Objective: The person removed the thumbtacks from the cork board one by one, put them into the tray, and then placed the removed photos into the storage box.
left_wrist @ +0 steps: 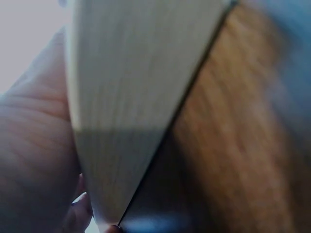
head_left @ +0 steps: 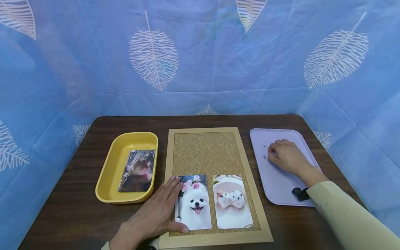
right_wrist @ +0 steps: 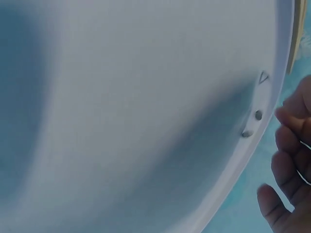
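My left hand [head_left: 160, 205] lies flat with fingers straight over the left edge of a photo of a white dog [head_left: 196, 208] and the wooden frame of a corkboard [head_left: 207, 152]. In the left wrist view, the frame [left_wrist: 121, 87] stands beside part of that hand [left_wrist: 34, 131]. A photo of two hamsters [head_left: 232, 205] lies right of the dog photo on the cork. Over a lilac tray [head_left: 275, 187], my right hand [head_left: 287, 156] bends its fingers, thumb near the index fingertip. Small metal pins [right_wrist: 258, 115] lie by the fingertips; whether any is pinched is hidden.
A yellow tray [head_left: 107, 173] holds a photo of a cat [head_left: 139, 170] left of the board. A dark wrist device [head_left: 300, 193] is by the right sleeve. Blue leaf-print cloth [head_left: 200, 69] hangs behind the dark wooden table [head_left: 75, 194].
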### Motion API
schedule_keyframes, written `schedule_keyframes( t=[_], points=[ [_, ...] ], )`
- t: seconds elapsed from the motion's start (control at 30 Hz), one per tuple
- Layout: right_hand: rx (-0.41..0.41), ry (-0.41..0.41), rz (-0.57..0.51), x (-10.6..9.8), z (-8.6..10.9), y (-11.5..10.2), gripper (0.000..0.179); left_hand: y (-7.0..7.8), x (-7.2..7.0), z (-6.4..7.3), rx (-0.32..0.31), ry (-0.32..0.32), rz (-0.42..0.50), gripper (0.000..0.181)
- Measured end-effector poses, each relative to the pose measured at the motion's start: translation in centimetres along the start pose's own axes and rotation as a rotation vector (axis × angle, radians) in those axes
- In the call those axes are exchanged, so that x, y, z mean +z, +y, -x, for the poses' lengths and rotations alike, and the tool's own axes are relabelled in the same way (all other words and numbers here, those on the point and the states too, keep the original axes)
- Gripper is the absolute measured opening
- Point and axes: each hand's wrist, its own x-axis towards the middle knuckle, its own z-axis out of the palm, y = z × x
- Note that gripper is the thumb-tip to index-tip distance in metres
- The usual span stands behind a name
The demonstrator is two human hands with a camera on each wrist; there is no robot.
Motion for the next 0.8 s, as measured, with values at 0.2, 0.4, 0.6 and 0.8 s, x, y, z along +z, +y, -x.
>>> schedule_keyframes(
  t=[0.2, 0.4, 0.6, 0.8],
  points=[
    [-0.001, 0.121, -0.025, -0.4, 0.5, -2.3, 0.021, 0.1, -0.2, 0.0, 0.007, 0.019, -0.001, 0.131],
    [-0.002, 0.233, -0.09, -0.3, 1.4, -5.6, 0.025, 0.3, -0.4, -0.1, 0.022, 0.02, -0.021, 0.125],
    [-0.101, 0.302, -0.144, -0.2, 2.6, -9.2, 0.032, 0.4, -0.5, -0.3, 0.017, 0.019, -0.013, 0.127],
    [-0.241, 0.29, -0.142, -0.5, 3.9, -13.1, 0.04, 0.3, -0.4, -0.2, 0.006, 0.017, -0.009, 0.13]
  ],
)
